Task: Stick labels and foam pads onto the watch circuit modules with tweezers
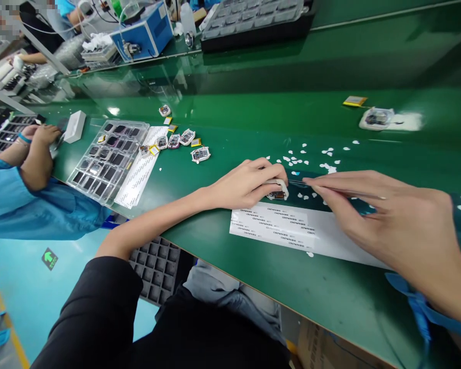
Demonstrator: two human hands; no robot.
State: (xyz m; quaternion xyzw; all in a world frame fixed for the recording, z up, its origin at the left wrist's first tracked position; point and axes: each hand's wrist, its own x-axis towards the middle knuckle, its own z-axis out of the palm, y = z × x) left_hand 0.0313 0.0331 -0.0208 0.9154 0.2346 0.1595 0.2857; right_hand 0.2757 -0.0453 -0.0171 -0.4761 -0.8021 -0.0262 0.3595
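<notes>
My left hand (253,183) is closed around a small white device housing (278,189) with electronics showing inside, held just above the green bench. In my right hand (392,205) is a pair of tweezers (341,191), pinched between thumb and fingers, its tips close to the housing. Whether the tips touch the housing I cannot tell. Several small white paper pieces (292,160) lie scattered behind and under the tweezers. Below both hands lies a white printed strip of sheet (272,225), partly covered by my right hand.
Another housing (377,118) with a yellow battery (355,101) sits at the back right. Several more housings (187,137) are left of centre, beside a clear compartment tray (109,156). A co-worker's hands (41,136) are at the far left. A blue box (143,33) and a black tray (257,23) stand behind.
</notes>
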